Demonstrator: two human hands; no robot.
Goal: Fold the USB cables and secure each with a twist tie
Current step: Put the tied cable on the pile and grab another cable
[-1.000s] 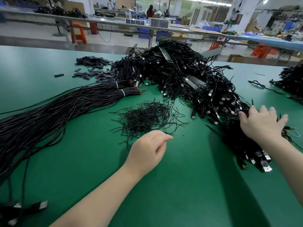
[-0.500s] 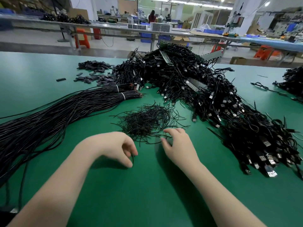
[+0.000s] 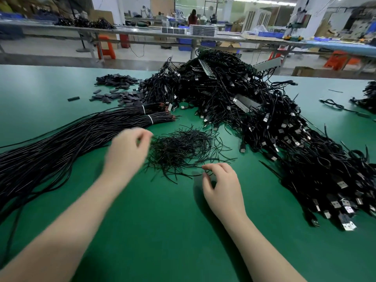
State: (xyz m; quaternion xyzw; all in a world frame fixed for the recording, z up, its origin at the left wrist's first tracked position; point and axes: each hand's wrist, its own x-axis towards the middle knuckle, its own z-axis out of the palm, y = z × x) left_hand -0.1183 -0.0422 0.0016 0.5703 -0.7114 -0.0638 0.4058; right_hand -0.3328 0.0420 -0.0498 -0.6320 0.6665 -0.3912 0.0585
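Two hands are working at the loose heap of twist ties (image 3: 183, 149) lying on the green table (image 3: 162, 231). The right hand (image 3: 222, 189) is curling its fingertips onto the strands at the heap's near edge, seemingly pinching one, though the tie is too thin to confirm. The left hand (image 3: 128, 151) is hovering at the heap's left side, motion-blurred, fingers loosely curled; whether it is holding anything I cannot tell. The straight USB cables (image 3: 61, 149) are lying in a long bundle to the left, and the finished pile (image 3: 254, 119) is sprawling to the right. The ties are tangling together, so a pinch here is likely dragging several out at once, or slipping off. The left hand, reaching blind, is risking snagging more than one cable from the bundle.
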